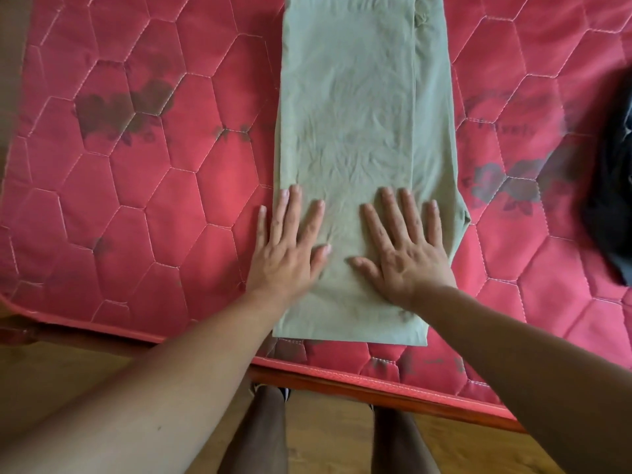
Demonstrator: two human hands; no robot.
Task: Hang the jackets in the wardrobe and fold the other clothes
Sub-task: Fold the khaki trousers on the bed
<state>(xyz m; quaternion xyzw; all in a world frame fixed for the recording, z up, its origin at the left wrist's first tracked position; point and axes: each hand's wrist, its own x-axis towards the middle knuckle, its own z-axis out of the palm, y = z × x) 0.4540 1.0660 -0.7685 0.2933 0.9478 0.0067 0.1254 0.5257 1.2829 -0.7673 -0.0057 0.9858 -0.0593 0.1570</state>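
Garment under inspection: I am looking at a pale green, finely creased cotton garment (362, 131) folded into a long narrow strip, lying flat on the red quilted mattress with hexagon stitching (136, 200)
Garment position: its near short edge is sitting just inside the mattress's front border, close to where I am standing; its far end is running out of the top of the view, so I cannot tell how it finishes
Long axis: the strip is running straight away from me, near to far, with a lengthwise fold line showing down its right side
Left hand: the left hand (287, 248) is resting palm down at the strip's left edge, fingers (295, 206) spread wide and flat, gripping nothing; the outer fingers are overhanging onto the mattress
Right hand: the right hand (403, 248) is lying wholly on the cloth, palm down, fingers (393, 213) fanned wide, also holding nothing
Garment relative to fingers: cloth is lying directly under both palms, and most of its length is stretching beyond the fingertips, away from me
Nearer hand: both are sitting level with each other at the near end; neither is leading
Step in hand, my judgement: I am pressing the strip smooth; the coming fold would be crosswise, one short end brought over toward the other
Other item: a dark bundle of cloth (612, 200) is lying well apart at the right edge; I cannot tell what it is
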